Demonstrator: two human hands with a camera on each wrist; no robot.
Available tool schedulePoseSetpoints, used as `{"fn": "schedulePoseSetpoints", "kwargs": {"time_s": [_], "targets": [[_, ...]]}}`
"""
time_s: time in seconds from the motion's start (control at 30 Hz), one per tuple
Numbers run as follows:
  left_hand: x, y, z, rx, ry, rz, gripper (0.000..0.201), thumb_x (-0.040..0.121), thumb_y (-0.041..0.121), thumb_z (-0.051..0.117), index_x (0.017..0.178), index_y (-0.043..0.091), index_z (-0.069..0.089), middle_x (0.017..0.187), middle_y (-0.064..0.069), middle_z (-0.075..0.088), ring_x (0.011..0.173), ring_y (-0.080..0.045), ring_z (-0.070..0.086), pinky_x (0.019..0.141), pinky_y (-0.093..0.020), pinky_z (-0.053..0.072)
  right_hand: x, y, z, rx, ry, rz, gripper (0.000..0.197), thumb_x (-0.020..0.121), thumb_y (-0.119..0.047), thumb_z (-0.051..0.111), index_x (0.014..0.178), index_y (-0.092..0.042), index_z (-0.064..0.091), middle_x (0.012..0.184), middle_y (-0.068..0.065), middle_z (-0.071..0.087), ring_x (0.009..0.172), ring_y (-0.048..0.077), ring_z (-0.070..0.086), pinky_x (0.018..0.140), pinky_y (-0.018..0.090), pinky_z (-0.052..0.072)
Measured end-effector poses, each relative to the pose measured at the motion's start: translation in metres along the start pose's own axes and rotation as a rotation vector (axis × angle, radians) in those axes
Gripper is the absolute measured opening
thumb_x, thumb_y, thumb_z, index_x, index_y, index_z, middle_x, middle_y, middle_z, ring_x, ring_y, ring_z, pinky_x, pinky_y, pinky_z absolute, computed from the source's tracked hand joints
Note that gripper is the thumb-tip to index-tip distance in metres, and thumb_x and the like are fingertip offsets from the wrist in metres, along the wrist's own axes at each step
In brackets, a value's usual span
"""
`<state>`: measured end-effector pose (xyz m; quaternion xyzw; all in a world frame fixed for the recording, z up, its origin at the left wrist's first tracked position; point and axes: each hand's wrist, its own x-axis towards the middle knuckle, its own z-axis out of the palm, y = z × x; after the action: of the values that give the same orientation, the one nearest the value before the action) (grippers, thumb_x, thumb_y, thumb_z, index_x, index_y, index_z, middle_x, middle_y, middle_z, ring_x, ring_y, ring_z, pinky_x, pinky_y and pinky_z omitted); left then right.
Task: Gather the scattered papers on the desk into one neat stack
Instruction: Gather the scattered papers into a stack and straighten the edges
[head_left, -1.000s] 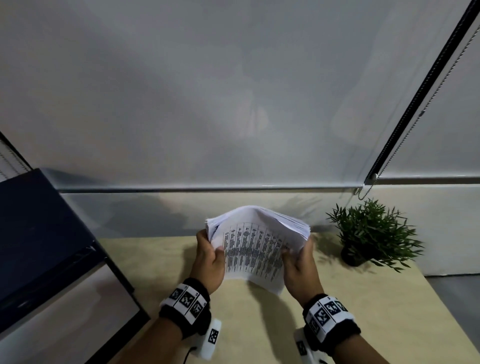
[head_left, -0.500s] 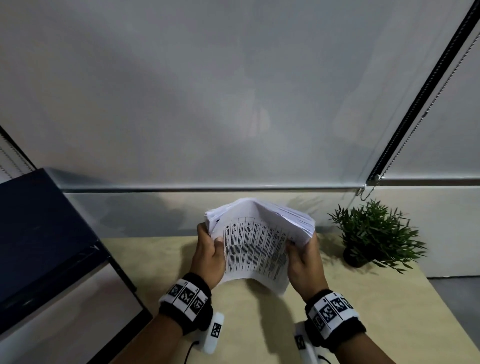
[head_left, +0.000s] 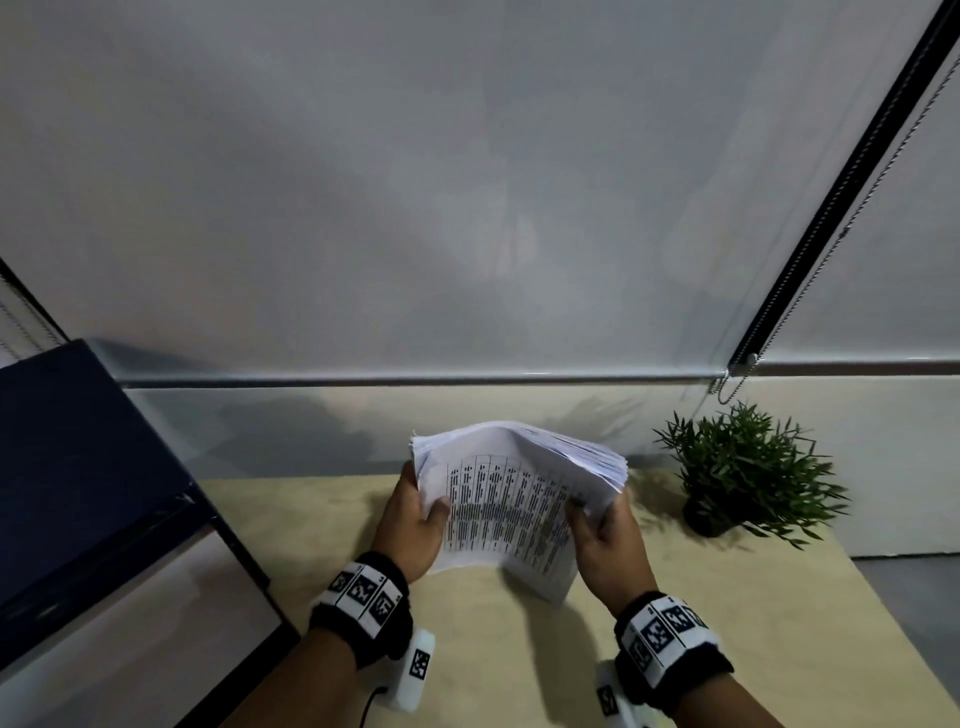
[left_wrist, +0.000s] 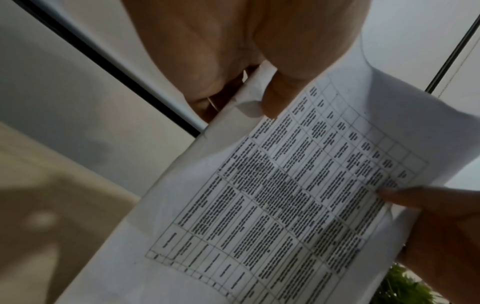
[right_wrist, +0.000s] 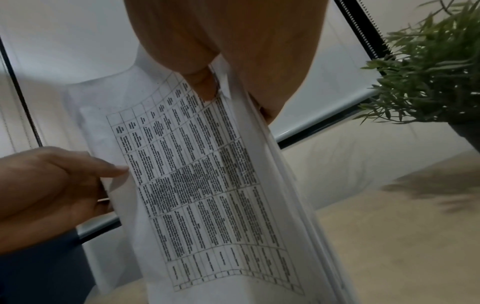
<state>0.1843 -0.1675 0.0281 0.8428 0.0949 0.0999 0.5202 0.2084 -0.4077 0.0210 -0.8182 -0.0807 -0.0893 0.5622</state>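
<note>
A thick stack of white papers (head_left: 511, 499) with a printed table on the front sheet stands on its lower edge on the pale wooden desk (head_left: 498, 654), bowed toward me. My left hand (head_left: 415, 519) grips its left edge, thumb on the front sheet. My right hand (head_left: 602, 530) grips the right edge the same way. In the left wrist view the thumb presses the papers (left_wrist: 285, 195) near the top corner. The right wrist view shows the papers (right_wrist: 207, 185) bent, with the sheet edges fanned along the right side.
A small green potted plant (head_left: 743, 473) stands on the desk to the right of the stack. A dark box-like unit (head_left: 88, 467) fills the left side. A white wall with a roller blind and its bead chain (head_left: 727, 387) runs behind the desk.
The stack has bowed more and shifted a little right and lower. Both hands keep their hold on its side edges.
</note>
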Motion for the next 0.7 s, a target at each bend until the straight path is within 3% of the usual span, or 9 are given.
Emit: {"fn": "schedulePoseSetpoints", "kwargs": {"time_s": [0.1, 0.2, 0.3, 0.37, 0.4, 0.47, 0.5, 0.57, 0.7], "targets": [[-0.002, 0.002, -0.002, 0.024, 0.007, 0.000, 0.046, 0.089, 0.002, 0.054, 0.133, 0.010, 0.042, 0.122, -0.008, 0.064, 0.113, -0.023, 0.060, 0.095, -0.024, 0.042, -0.002, -0.013, -0.004, 0.048, 0.008, 0.051, 0.049, 0.085, -0.002, 0.066, 0.126, -0.020, 0.046, 0.111, -0.023, 0.064, 0.104, -0.012, 0.057, 0.099, 0.044, 0.048], [-0.005, 0.012, -0.003, 0.066, 0.051, 0.094, 0.042, 0.091, 0.002, 0.052, 0.132, 0.006, 0.045, 0.107, -0.007, 0.066, 0.098, -0.021, 0.062, 0.079, -0.014, 0.038, 0.003, -0.053, -0.018, -0.108, 0.136, -0.142, 0.069, 0.073, -0.024, 0.073, 0.132, -0.018, 0.038, 0.126, 0.001, 0.053, 0.119, 0.014, 0.052, 0.103, 0.051, 0.045], [0.001, 0.024, -0.003, 0.091, 0.020, 0.206, 0.041, 0.085, -0.008, 0.051, 0.117, 0.016, 0.051, 0.103, 0.008, 0.062, 0.093, -0.007, 0.059, 0.078, -0.007, 0.042, 0.017, -0.110, -0.029, -0.646, 0.087, -0.418, 0.084, 0.068, -0.037, 0.070, 0.142, -0.017, 0.033, 0.149, 0.013, 0.036, 0.143, 0.032, 0.029, 0.117, 0.057, 0.023], [0.005, 0.033, 0.001, 0.114, -0.066, 0.276, 0.043, 0.078, -0.010, 0.050, 0.105, 0.024, 0.050, 0.104, 0.005, 0.065, 0.095, -0.014, 0.062, 0.086, -0.022, 0.051, 0.024, -0.139, -0.027, -0.924, -0.092, -0.410, 0.079, 0.067, -0.040, 0.066, 0.140, -0.027, 0.040, 0.152, 0.006, 0.039, 0.146, 0.030, 0.029, 0.120, 0.057, 0.013], [0.008, 0.037, 0.003, 0.126, -0.094, 0.307, 0.042, 0.077, -0.009, 0.048, 0.105, 0.021, 0.051, 0.104, 0.001, 0.065, 0.096, -0.019, 0.062, 0.085, -0.030, 0.052, 0.028, -0.143, -0.025, -0.977, -0.191, -0.393, 0.068, 0.069, -0.036, 0.065, 0.134, -0.029, 0.045, 0.142, 0.003, 0.052, 0.137, 0.028, 0.044, 0.117, 0.055, 0.022], [0.010, 0.046, 0.004, 0.204, -0.080, 0.403, 0.034, 0.080, -0.005, 0.047, 0.108, 0.014, 0.051, 0.102, -0.006, 0.065, 0.094, -0.026, 0.061, 0.080, -0.033, 0.049, 0.032, -0.141, -0.022, -0.945, -0.288, -0.388, 0.040, 0.076, -0.024, 0.060, 0.116, -0.028, 0.055, 0.104, 0.000, 0.072, 0.098, 0.028, 0.069, 0.090, 0.040, 0.046], [0.009, 0.049, 0.003, 0.217, -0.052, 0.439, 0.030, 0.082, 0.000, 0.051, 0.108, 0.015, 0.050, 0.101, -0.005, 0.066, 0.093, -0.026, 0.062, 0.080, -0.034, 0.049, 0.033, -0.135, -0.024, -0.885, -0.285, -0.384, 0.030, 0.079, -0.021, 0.059, 0.109, -0.025, 0.059, 0.090, 0.001, 0.074, 0.083, 0.030, 0.070, 0.072, 0.034, 0.046], [0.007, 0.045, -0.005, 0.255, 0.054, 0.454, 0.034, 0.083, 0.018, 0.065, 0.112, 0.024, 0.048, 0.105, 0.002, 0.067, 0.098, -0.023, 0.062, 0.088, -0.039, 0.047, 0.038, -0.115, -0.034, -0.725, -0.241, -0.357, 0.022, 0.080, -0.018, 0.062, 0.102, -0.021, 0.064, 0.080, 0.005, 0.075, 0.074, 0.033, 0.069, 0.056, 0.032, 0.044], [0.009, -0.006, -0.026, 0.320, 0.310, 0.139, 0.079, 0.066, 0.043, 0.082, 0.131, 0.019, 0.044, 0.137, -0.006, 0.051, 0.124, -0.023, 0.048, 0.104, -0.039, 0.040, 0.041, -0.074, -0.074, -0.221, -0.234, -0.129, 0.032, 0.083, -0.003, 0.071, 0.105, -0.026, 0.071, 0.095, -0.008, 0.077, 0.089, 0.010, 0.071, 0.079, 0.025, 0.055]]}}
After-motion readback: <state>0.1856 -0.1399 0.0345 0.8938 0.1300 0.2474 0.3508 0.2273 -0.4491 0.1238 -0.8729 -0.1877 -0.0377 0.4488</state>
